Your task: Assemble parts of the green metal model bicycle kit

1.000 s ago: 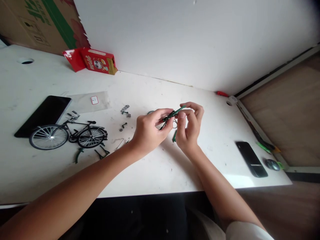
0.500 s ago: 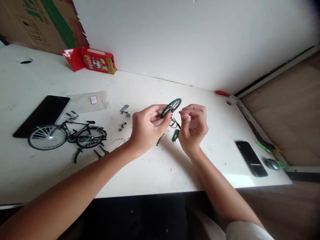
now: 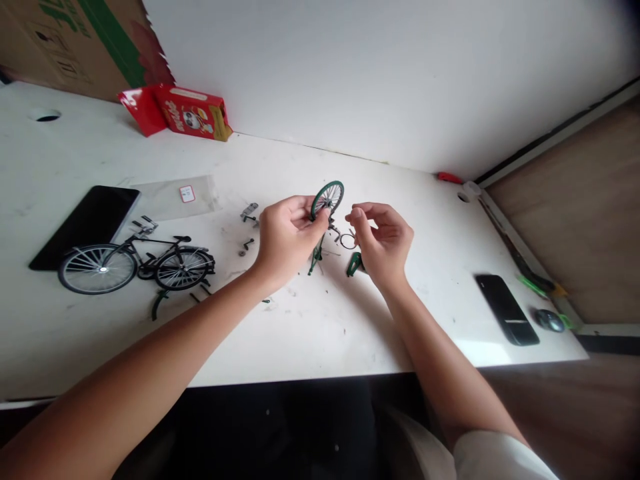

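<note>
Between the thumb and fingers of my left hand (image 3: 285,237) is a miniature bicycle wheel (image 3: 329,198) with a green tyre, tilted on edge. My right hand (image 3: 384,243) is just to its right, apart from the wheel, thumb and forefinger pinched together; whatever they hold, if anything, is too small to make out. Below the hands on the table lie a green frame-like part (image 3: 316,257), partly hidden, and a green piece (image 3: 354,265). Left of my left hand are small grey and dark metal parts (image 3: 249,212).
An assembled black model bicycle (image 3: 183,268) lies on the left beside a dark tablet or phone (image 3: 85,227) and a clear plastic bag (image 3: 165,199). A curved green part (image 3: 159,303) is below it. A red box (image 3: 195,113) stands behind; a black phone (image 3: 507,310) lies right.
My left hand has shifted slightly left and up, and the wheel has turned to show more of its face. The right hand's fingers have closed more tightly together.
</note>
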The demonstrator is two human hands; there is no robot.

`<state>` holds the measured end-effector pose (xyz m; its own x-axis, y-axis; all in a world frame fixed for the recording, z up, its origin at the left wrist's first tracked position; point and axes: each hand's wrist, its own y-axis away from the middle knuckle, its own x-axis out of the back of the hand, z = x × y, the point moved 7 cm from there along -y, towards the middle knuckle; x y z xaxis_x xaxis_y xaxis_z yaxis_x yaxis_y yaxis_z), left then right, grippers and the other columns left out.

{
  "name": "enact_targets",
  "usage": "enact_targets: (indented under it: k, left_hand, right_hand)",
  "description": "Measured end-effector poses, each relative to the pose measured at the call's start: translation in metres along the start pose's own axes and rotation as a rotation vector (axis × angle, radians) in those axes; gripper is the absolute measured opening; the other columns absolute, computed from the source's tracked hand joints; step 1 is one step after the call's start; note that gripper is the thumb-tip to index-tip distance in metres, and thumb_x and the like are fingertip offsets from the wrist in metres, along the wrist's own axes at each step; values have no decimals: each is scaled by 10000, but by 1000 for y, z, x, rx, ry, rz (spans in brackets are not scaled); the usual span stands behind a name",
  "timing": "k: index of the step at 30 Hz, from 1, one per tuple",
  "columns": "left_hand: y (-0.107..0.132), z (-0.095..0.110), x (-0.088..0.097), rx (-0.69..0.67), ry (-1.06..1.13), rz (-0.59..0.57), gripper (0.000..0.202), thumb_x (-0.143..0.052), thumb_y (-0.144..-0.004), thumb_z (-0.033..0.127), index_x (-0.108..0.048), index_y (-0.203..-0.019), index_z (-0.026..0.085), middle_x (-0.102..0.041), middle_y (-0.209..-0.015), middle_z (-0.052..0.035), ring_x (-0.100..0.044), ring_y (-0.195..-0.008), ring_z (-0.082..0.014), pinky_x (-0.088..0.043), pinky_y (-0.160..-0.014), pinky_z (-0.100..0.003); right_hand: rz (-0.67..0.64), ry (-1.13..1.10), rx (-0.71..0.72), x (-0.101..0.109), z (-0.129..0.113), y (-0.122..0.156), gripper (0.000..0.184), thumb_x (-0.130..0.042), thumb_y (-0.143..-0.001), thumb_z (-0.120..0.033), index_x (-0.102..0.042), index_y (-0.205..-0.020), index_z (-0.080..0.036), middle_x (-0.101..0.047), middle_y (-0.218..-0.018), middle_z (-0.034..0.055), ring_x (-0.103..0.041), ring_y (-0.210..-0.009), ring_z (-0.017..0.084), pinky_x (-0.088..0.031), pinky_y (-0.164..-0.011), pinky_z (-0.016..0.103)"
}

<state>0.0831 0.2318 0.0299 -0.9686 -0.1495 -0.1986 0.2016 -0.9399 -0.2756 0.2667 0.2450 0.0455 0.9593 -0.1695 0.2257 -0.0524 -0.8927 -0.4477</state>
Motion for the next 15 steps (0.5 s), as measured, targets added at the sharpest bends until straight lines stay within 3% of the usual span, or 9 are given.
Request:
enact_targets:
  k: [4, 9, 12, 15]
  left_hand:
    - [-10, -13, 11, -48, -79, 70, 140, -798, -876, 203, -758, -984, 125, -833, -982, -116, -809, -863, -181, -664, -815, -264]
    - [-18, -15, 17, -127, -114, 98, 69, -765, -894, 175, -750, -946, 134, -831, -947, -99, -808, -855, -173, -658, -789, -245]
    - [-20, -13, 18, -147, -110, 100, 65, -761, -897, 170, -750, -952, 138, -829, -937, -90, -809, -853, -176, -663, -787, -248]
    - [-21, -9, 18, -156, -111, 97, 70, -761, -900, 164, -745, -963, 140, -824, -946, -94, -808, -863, -186, -673, -804, -269]
  right_hand:
    - [23, 155, 83, -3, 10, 2, 244, -628, -1032, -429, -742, -1020, -214, -742, -837, 35, -709, -726, 138, -487, -561, 293]
    - [-83, 357, 288, -25, 4, 14, 258, -588, -1053, -406, -763, -1012, -222, -715, -788, 30, -603, -683, 142, -519, -675, 333]
    - [-123, 345, 289, -25, -4, 9, 275, -595, -1050, -427, -772, -1004, -221, -721, -783, 27, -599, -682, 143, -516, -665, 323]
    - [-195, 330, 208, -10, -20, 0, 328, -588, -1055, -470, -777, -996, -208, -768, -866, 40, -637, -697, 136, -492, -621, 304]
